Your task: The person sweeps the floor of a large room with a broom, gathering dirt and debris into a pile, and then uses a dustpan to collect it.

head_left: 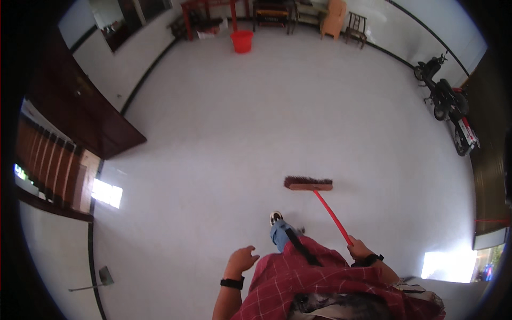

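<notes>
My right hand (360, 249) is wrapped round the upper part of a red handle. That handle belongs to a push broom (311, 186) with a wooden block and dark brown bristles. The broom head lies on the pale grey floor (213, 122) ahead of me, its bristles facing away. My left hand (244, 259) hangs free at my side with loosely bent fingers and nothing in it. A small dark clump (302, 230) rests on the floor beside my front leg, too small to identify.
By the left wall lies a long-handled dustpan (105, 276), near an open brown door (85, 101). A red bucket (242, 41) stands at the far end, before tables and a wooden chair (356, 29). Scooters (445, 98) are parked along the right wall.
</notes>
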Demonstrator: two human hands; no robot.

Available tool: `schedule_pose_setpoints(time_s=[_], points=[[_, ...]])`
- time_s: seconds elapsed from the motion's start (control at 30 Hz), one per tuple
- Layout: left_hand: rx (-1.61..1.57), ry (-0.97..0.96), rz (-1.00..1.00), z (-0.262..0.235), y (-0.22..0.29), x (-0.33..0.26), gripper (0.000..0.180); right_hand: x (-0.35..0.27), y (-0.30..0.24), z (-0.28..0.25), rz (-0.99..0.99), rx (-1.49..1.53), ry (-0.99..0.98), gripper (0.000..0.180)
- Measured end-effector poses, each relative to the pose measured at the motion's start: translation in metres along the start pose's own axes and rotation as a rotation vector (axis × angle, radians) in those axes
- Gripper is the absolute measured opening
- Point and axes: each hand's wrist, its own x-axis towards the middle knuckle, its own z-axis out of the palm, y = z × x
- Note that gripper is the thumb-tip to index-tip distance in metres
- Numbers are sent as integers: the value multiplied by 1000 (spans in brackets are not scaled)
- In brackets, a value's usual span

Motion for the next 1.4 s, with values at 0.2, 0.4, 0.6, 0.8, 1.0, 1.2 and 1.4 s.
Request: schedule_pose_setpoints(time_s=[0.2,0.4,0.6,0.8,1.0,1.2,1.4], points=[[25,116,-112,-79,-11,47,43,117,-26,-2,0,-23,82,22],[94,173,-215,-185,-22,95,45,199,-118,-27,10,8,3,36],[-11,342,-255,-269,-9,156,43,265,-176,-33,-83,-26,-33,43],[104,62,-29,-289,-43,254,46,315,-214,-38,-138,-159,-13,39],[106,141,-30,-381,-46,326,44,395,-211,-14,-47,-232,-65,48],[128,274,-80,-464,-29,364,40,444,-237,-34,-47,-207,-124,50],[-2,252,-240,-472,-30,373,39,516,-345,-97,-261,-266,-228,52]])
